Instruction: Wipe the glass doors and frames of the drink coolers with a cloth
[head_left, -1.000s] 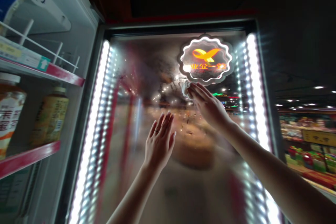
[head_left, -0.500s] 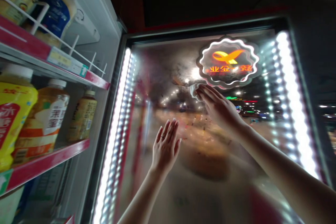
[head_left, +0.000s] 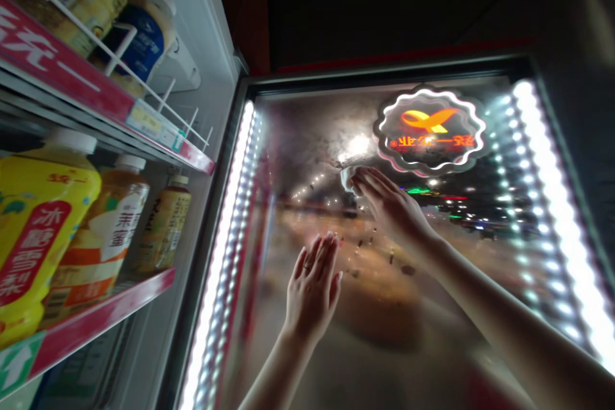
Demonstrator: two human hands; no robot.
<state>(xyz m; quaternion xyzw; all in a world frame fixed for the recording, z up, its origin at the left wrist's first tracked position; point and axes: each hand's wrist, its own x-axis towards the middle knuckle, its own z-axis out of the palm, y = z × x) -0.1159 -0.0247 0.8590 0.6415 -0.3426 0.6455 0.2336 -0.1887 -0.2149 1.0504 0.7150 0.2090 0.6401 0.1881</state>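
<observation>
A glass fridge door [head_left: 307, 141], fogged and dotted with reflections, fills the middle of the view. My right hand [head_left: 394, 202] presses a crumpled white tissue or cloth [head_left: 350, 180] against the glass, just below and left of the lit logo sign [head_left: 430, 131]. Its fingers are closed over the white wad, so part of it is hidden. Lower and to the left, my left hand [head_left: 313, 288] lies flat on the glass with fingers stretched out and a ring on one finger. Nothing is in it.
At left, fridge shelves hold a yellow-labelled bottle [head_left: 43, 230], an orange-labelled bottle [head_left: 103, 230] and a smaller bottle [head_left: 166, 224]. A white wire rail [head_left: 120, 54] edges the upper shelf. Bright light strips [head_left: 223, 256] run down both sides of the door.
My right hand has shifted slightly left across the glass with the white wad, relative to the logo. My left hand stays flat on the door. The whole view has moved a little.
</observation>
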